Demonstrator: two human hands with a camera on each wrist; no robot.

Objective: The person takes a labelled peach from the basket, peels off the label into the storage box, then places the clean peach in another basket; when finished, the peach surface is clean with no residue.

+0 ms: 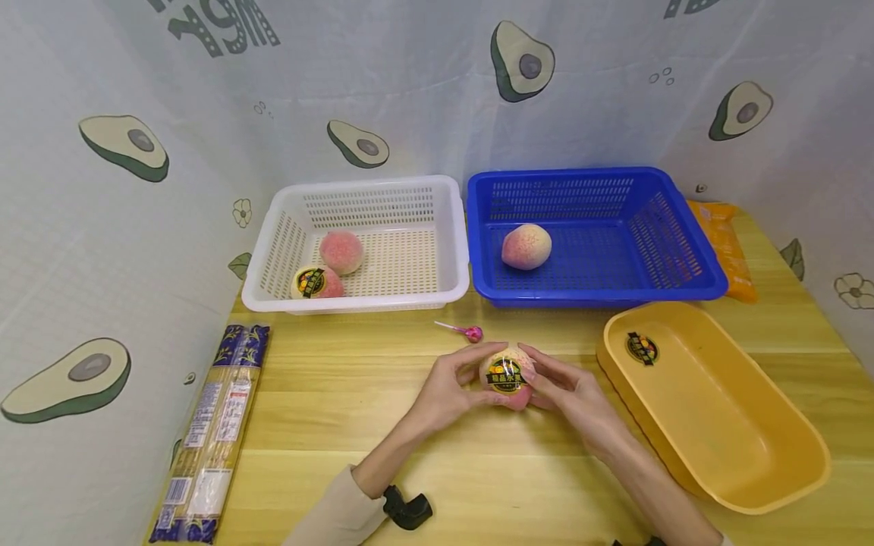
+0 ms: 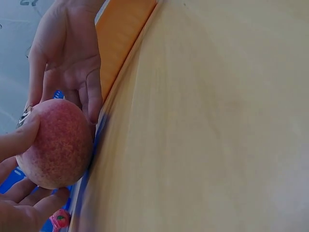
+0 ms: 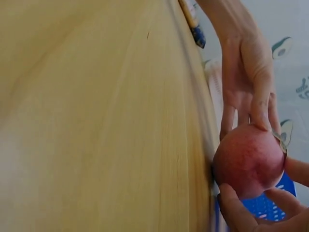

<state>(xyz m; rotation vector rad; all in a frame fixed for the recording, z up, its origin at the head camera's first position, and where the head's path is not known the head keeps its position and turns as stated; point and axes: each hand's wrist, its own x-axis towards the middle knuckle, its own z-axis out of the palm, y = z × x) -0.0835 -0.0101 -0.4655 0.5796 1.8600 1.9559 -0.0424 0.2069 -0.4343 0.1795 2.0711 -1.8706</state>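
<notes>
Both hands hold one pink peach point(image 1: 507, 377) just above the wooden table point(image 1: 328, 425), near its middle. A round black and yellow sticker sits on the peach's top. My left hand point(image 1: 476, 373) cups its left side and my right hand point(image 1: 538, 377) cups its right side, fingers curled round it. The left wrist view shows the peach point(image 2: 55, 145) between my left fingers point(image 2: 21, 137) and my right hand point(image 2: 67, 58). In the right wrist view the peach point(image 3: 248, 162) is held between my right fingers point(image 3: 241, 212) and my left hand point(image 3: 246, 77).
A white basket point(image 1: 362, 199) at the back holds two peaches, one stickered point(image 1: 315, 283). Beside it, a blue basket point(image 1: 601, 288) holds one peach point(image 1: 526, 246). A yellow tub point(image 1: 724, 425) with a loose sticker point(image 1: 642, 348) is at right. A lollipop point(image 1: 467, 332), a noodle packet point(image 1: 215, 425) and an orange packet point(image 1: 727, 243) lie around.
</notes>
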